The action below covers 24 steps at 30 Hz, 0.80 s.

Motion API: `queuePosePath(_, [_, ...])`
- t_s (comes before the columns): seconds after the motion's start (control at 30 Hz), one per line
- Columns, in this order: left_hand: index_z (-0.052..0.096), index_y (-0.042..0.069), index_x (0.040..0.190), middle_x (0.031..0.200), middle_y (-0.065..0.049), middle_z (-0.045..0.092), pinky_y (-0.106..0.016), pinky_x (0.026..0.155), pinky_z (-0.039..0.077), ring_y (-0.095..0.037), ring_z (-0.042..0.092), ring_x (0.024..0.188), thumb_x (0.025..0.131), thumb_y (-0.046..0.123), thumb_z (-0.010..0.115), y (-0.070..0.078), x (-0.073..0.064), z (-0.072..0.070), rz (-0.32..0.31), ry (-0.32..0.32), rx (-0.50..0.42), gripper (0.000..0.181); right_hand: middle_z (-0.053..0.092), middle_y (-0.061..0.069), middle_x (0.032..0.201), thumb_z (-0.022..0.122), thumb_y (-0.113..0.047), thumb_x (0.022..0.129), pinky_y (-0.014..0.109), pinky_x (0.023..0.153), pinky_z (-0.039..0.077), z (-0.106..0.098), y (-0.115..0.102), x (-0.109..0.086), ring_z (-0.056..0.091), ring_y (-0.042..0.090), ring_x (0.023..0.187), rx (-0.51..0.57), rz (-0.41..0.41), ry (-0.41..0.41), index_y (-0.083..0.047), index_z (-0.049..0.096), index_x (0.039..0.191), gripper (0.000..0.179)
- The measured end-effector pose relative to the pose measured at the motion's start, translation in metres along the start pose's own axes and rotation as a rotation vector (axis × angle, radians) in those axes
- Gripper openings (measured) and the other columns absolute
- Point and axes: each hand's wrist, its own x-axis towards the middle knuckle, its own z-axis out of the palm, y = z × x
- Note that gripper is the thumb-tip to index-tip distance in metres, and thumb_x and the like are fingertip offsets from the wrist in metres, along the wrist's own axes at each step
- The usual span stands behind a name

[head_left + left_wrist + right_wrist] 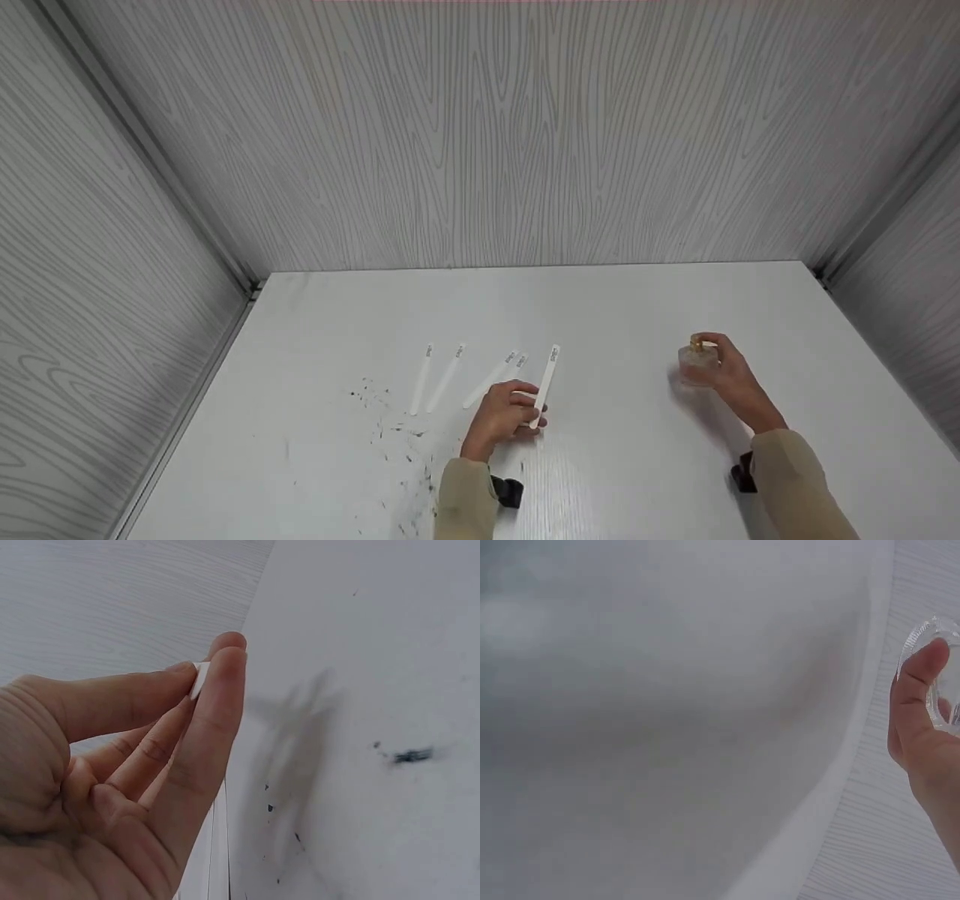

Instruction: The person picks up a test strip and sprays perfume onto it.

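My left hand [499,420] pinches a white perfume test strip [548,379] between thumb and fingers. The strip points up and away, with dark print near its far end. In the left wrist view only a short piece of the strip [199,680] shows between the thumb and fingers. Off to the right, my right hand [737,381] grips a clear glass perfume bottle [691,361] with a gold-coloured neck, its index finger at the top. The right wrist view catches part of the ridged bottle [913,641] at its edge; the rest is cut off.
Several more white test strips [421,381] lie fanned out on the white table [337,315], left of and behind the left hand. Dark scuff marks [409,431] dot the tabletop there. Grey wood-grain panels [480,135] enclose the back and sides.
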Motion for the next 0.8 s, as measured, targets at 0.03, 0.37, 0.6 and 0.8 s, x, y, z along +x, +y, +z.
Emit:
queuePosePath(0.03, [0.059, -0.007, 0.128, 0.101, -0.015, 0.071, -0.035, 0.071, 0.062, -0.028, 0.074, 0.084, 0.092, -0.011, 0.065, 0.000, 0.000, 0.000, 0.003, 0.001, -0.001, 0.037, 0.042, 0.026, 0.138, 0.067, -0.017, 0.100, 0.022, 0.084, 0.047, 0.001, -0.001, 0.000, 0.049, 0.021, 0.111, -0.021, -0.024, 0.026, 0.001, 0.025, 0.153, 0.071])
queuePosePath(0.37, [0.063, -0.012, 0.117, 0.093, -0.016, 0.073, -0.032, 0.069, 0.062, -0.027, 0.074, 0.079, 0.089, -0.012, 0.065, 0.000, 0.003, 0.004, 0.033, 0.060, 0.016, 0.028, 0.043, 0.030, 0.146, 0.069, -0.018, 0.099, 0.055, 0.097, 0.043, 0.011, -0.003, -0.006, 0.046, 0.045, 0.127, -0.157, -0.160, 0.245, -0.005, 0.041, 0.149, 0.059])
queuePosePath(0.6, [0.066, -0.010, 0.111, 0.088, -0.014, 0.073, -0.030, 0.064, 0.061, -0.025, 0.074, 0.073, 0.088, -0.012, 0.065, 0.001, 0.007, 0.008, 0.054, 0.102, 0.047, 0.023, 0.023, 0.027, 0.159, 0.061, -0.014, 0.103, 0.067, 0.112, 0.020, 0.013, -0.007, -0.008, 0.019, 0.044, 0.145, -0.068, -0.232, 0.207, 0.000, 0.031, 0.151, 0.059])
queuePosePath(0.8, [0.066, -0.011, 0.108, 0.086, -0.014, 0.072, -0.030, 0.063, 0.061, -0.024, 0.073, 0.071, 0.088, -0.014, 0.063, 0.003, 0.012, 0.011, 0.079, 0.129, 0.053, 0.020, 0.037, 0.030, 0.151, 0.071, -0.005, 0.095, 0.055, 0.094, 0.044, 0.023, -0.013, -0.012, 0.051, 0.043, 0.118, -0.187, -0.255, 0.194, -0.005, 0.033, 0.152, 0.068])
